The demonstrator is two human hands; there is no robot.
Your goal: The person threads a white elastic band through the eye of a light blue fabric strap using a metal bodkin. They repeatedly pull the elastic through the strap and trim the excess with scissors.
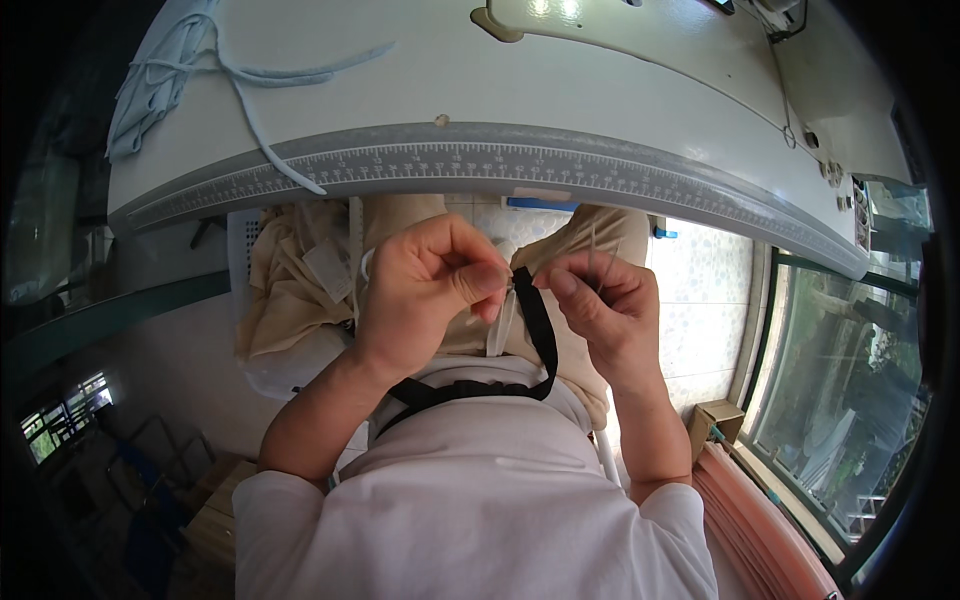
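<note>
A black strap [541, 335] runs round my waist, and its loose end rises in front of my lap. My left hand [425, 290] is closed in a pinch at the tip of this end, where a small piece beside it is too tiny to make out. From the other side, the closed fingertips of my right hand [612, 308] meet the same end. A thin whitish strand [592, 240] sticks up by the right hand's fingers. Both hands are above my lap, just short of the table edge.
A grey ruler strip [450, 160] lines the front edge of the white table [400, 90]. Pale blue fabric strips [170, 70] lie at its left, one hanging over the ruler. Beige cloth [290, 275] fills a bin at left. Pink fabric [755, 520] lies at lower right, by a window.
</note>
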